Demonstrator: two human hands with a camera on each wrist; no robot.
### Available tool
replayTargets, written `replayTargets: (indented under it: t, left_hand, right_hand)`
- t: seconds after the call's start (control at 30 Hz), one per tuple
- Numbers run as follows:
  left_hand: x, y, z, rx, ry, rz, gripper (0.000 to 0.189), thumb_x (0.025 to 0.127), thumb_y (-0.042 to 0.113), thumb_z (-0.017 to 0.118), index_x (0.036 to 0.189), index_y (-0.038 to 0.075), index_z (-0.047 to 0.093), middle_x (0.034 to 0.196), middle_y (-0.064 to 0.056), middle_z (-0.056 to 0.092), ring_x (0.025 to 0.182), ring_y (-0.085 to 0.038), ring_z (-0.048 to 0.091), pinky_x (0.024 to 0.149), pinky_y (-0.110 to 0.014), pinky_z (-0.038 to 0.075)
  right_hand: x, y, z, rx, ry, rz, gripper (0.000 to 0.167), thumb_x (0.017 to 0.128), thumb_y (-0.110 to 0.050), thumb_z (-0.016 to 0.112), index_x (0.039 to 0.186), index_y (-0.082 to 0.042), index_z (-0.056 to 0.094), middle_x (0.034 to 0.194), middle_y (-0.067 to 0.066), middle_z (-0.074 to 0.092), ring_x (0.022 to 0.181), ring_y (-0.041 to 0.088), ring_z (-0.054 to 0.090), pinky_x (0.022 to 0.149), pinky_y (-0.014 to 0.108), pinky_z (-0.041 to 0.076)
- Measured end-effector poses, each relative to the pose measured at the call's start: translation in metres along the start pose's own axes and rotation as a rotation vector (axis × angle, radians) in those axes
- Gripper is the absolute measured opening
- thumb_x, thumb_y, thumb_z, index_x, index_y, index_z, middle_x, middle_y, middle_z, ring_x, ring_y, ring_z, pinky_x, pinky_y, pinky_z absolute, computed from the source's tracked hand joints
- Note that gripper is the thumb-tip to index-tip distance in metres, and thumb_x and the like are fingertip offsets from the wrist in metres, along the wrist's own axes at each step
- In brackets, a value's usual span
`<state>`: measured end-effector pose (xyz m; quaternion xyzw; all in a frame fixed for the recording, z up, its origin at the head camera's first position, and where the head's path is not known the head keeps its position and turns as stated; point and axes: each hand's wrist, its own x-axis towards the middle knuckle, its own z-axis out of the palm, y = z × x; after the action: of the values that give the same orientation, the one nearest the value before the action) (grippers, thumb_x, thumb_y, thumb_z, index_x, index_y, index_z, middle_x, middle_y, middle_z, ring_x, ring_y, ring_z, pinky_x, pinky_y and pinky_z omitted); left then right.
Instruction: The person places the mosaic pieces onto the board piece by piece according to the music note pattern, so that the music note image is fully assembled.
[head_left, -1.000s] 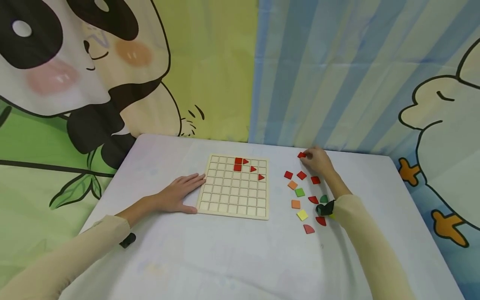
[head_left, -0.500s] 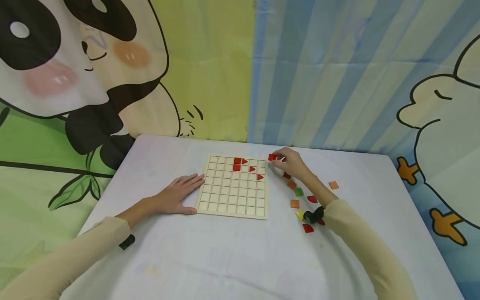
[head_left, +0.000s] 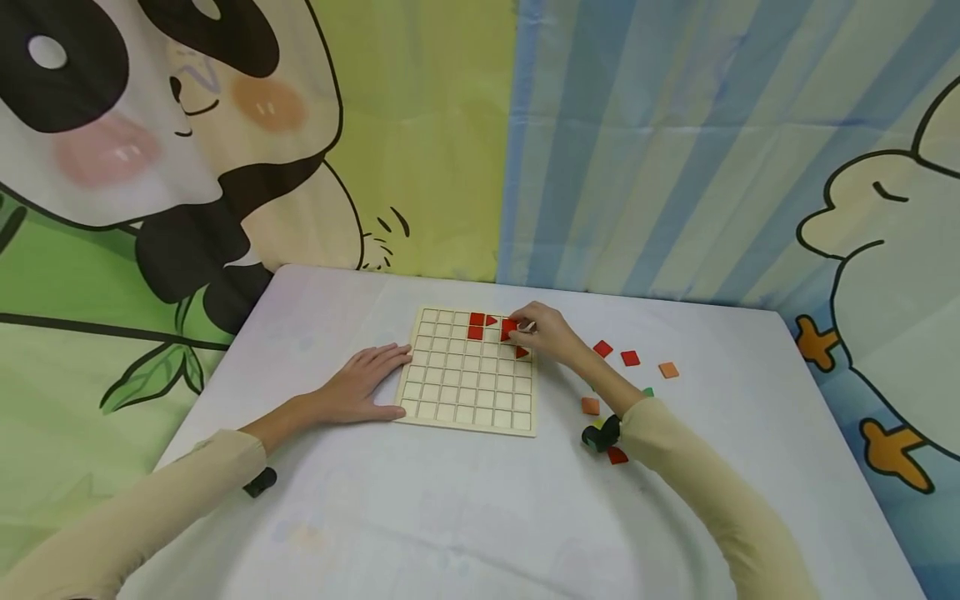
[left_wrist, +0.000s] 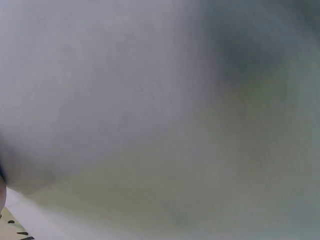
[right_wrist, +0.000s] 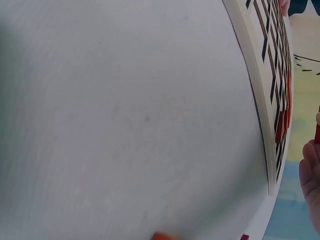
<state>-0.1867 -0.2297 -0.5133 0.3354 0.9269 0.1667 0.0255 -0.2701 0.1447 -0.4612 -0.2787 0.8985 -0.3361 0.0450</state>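
A light wooden grid board [head_left: 450, 392] lies on the white table. Two red square tiles [head_left: 476, 332] sit in its upper rows, with red triangles to their right, one being a triangle [head_left: 522, 353] near the right edge. My left hand [head_left: 352, 387] lies with fingers extended against the board's left edge. Over the upper right of the board, my right hand [head_left: 547, 331] pinches a red square tile [head_left: 509, 325] between thumb and fingers. The right wrist view catches part of that hand [right_wrist: 311, 170] at its right border, beside the board [right_wrist: 257, 95].
Loose tiles lie right of the board: red squares [head_left: 630, 358], orange squares [head_left: 668, 369], and a red quarter-circle [head_left: 617, 456]. The right forearm and its black wrist camera [head_left: 602, 435] hide several others. A printed curtain [head_left: 652, 167] hangs behind the table's back edge.
My right hand has carried the red square tile left from the far right of the loose tiles to above the board. My left hand has stayed at the board's edge.
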Motion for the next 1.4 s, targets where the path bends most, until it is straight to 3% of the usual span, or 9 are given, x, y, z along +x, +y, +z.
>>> replayTargets:
  t: [0.17, 0.4, 0.9, 1.4]
  left_hand:
    - [0.002, 0.002, 0.001, -0.027, 0.008, -0.018, 0.093, 0.08, 0.065, 0.065, 0.152, 0.017, 0.031, 0.161, -0.002, 0.026, 0.149, -0.029, 0.022, 0.117, -0.054, 0.017]
    - [0.0, 0.001, 0.002, 0.03, -0.006, -0.001, 0.095, 0.082, 0.066, 0.062, 0.155, 0.017, 0.026, 0.163, -0.002, 0.022, 0.149, -0.029, 0.02, 0.117, -0.053, 0.018]
    - [-0.001, 0.003, 0.001, 0.001, -0.026, -0.027, 0.093, 0.083, 0.065, 0.061, 0.155, 0.019, 0.024, 0.163, 0.0, 0.021, 0.151, -0.027, 0.017, 0.119, -0.053, 0.014]
    - [-0.001, 0.001, 0.004, 0.031, 0.019, 0.002, 0.093, 0.082, 0.065, 0.062, 0.154, 0.018, 0.026, 0.162, -0.002, 0.024, 0.149, -0.029, 0.021, 0.117, -0.054, 0.018]
  right_hand:
    - [0.006, -0.004, 0.007, -0.013, -0.023, 0.0, 0.031, 0.09, -0.014, 0.067, 0.117, 0.002, 0.066, 0.109, 0.018, 0.064, 0.097, 0.028, 0.064, 0.084, 0.037, 0.055]
    - [0.01, -0.011, 0.013, -0.057, -0.037, -0.021, 0.031, 0.09, -0.019, 0.068, 0.114, 0.002, 0.068, 0.105, 0.015, 0.065, 0.093, 0.024, 0.063, 0.082, 0.035, 0.055]
    - [0.021, -0.015, 0.023, -0.16, -0.103, 0.05, 0.033, 0.092, -0.022, 0.066, 0.118, -0.001, 0.068, 0.113, 0.015, 0.064, 0.098, 0.026, 0.06, 0.086, 0.038, 0.051]
    - [0.023, -0.019, 0.027, -0.186, -0.106, 0.04, 0.029, 0.093, -0.018, 0.065, 0.115, -0.001, 0.07, 0.112, 0.015, 0.063, 0.1, 0.026, 0.059, 0.086, 0.038, 0.051]
